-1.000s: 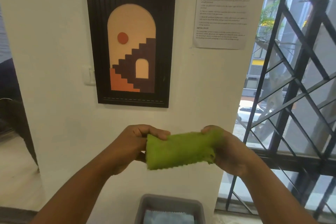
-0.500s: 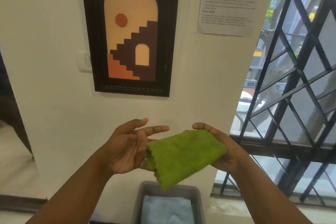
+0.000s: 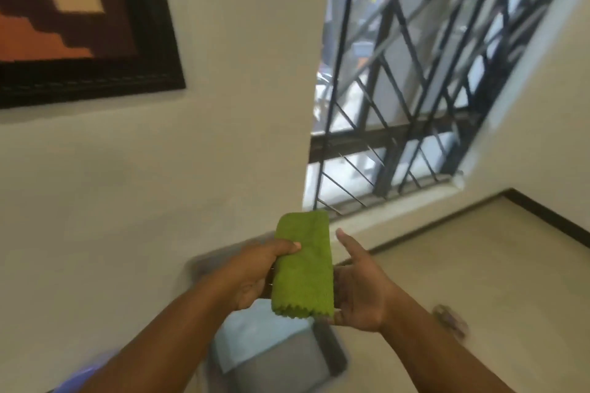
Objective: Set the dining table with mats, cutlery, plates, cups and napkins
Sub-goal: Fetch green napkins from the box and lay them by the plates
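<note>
A folded green napkin (image 3: 303,268) with a zigzag edge stands upright between my hands, in front of the white wall. My left hand (image 3: 255,274) grips its left side, thumb across the front of the cloth. My right hand (image 3: 360,290) lies open beside and under the napkin's right edge, fingers straight, palm turned towards the cloth.
Below my hands stands a grey bin (image 3: 287,360) holding light blue cloths (image 3: 252,338). A framed picture (image 3: 95,25) hangs at the upper left. A barred window (image 3: 431,73) fills the upper right. Beige floor (image 3: 479,265) with a dark skirting lies to the right.
The napkin has been folded narrower and turned upright. My left hand has closed on it and my right hand has opened. The view has tilted and swung right.
</note>
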